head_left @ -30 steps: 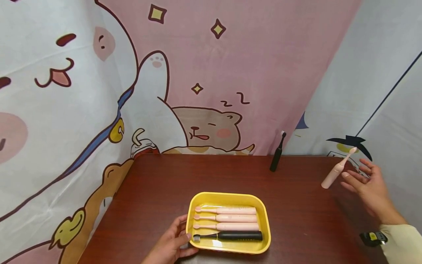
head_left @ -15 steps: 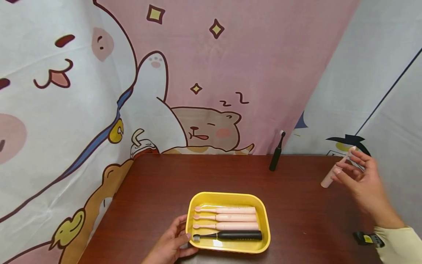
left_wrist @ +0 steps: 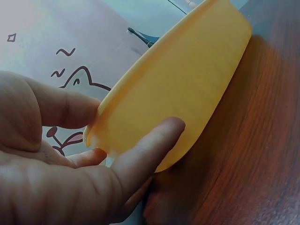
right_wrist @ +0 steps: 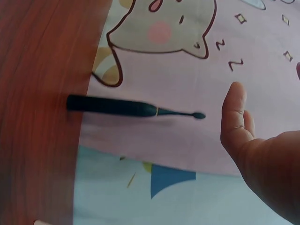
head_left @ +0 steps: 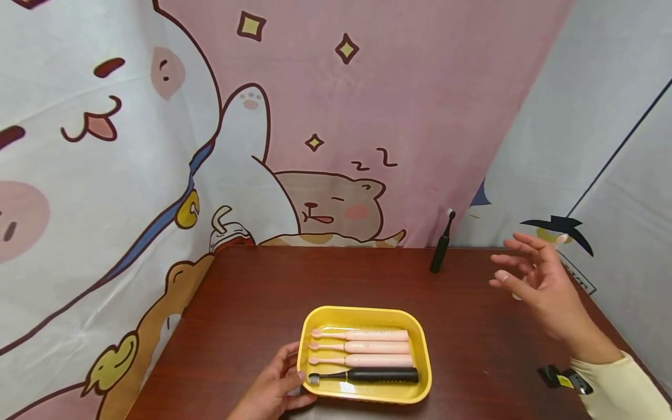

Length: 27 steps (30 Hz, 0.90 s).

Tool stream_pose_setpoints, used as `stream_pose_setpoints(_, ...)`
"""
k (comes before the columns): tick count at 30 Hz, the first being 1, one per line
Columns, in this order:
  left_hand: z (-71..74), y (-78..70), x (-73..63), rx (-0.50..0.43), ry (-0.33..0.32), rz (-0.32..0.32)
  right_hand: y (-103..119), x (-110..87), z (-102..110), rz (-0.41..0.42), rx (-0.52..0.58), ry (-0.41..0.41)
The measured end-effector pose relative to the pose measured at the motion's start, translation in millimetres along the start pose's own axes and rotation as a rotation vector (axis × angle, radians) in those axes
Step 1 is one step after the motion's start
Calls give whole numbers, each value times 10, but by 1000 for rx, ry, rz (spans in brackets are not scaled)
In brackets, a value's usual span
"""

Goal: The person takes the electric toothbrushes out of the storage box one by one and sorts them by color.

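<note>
My left hand (head_left: 270,382) holds the left end of a yellow tray (head_left: 426,361); the left wrist view shows thumb and fingers at its rim and outer wall (left_wrist: 187,79). Inside lie three pink electric toothbrushes (head_left: 380,335) and a black one (head_left: 383,375), side by side, heads to the left. A second black electric toothbrush (head_left: 441,251) stands upright at the table's back edge. My right hand (head_left: 551,297), fingers spread and holding nothing, hovers right of it. Behind this hand stands another pink toothbrush, mostly hidden; its head (head_left: 563,238) shows above.
The dark red-brown table (head_left: 252,291) ends at a cartoon-printed cloth (head_left: 420,105) hanging behind it. Similar cloth hangs along the left and right sides. A black band with a yellow mark (head_left: 566,379) sits by the right wrist.
My right hand came in from the right to the upright pink toothbrush, then passed leftward in front of it, leaving it standing. The left hand and tray stayed put.
</note>
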<state>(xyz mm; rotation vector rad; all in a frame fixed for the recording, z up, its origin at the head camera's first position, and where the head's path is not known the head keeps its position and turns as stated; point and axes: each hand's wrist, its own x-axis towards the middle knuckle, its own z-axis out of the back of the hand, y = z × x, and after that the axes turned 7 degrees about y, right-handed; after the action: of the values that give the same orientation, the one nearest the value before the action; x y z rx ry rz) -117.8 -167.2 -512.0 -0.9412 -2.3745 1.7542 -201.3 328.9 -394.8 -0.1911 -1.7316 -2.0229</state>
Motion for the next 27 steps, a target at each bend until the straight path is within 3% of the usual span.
stream_pose_setpoints(7, -8, -4, -10, 6, 2, -6, 52, 74, -179, 29, 31, 52)
stream_pose_setpoints(16, -15, -11, -14, 13, -2, -5, 148, 166, -476, 58, -50, 161)
stream_pose_setpoints(27, -10, 9, -5, 21, 9, -34, 251, 297, -885, 145, 39, 317)
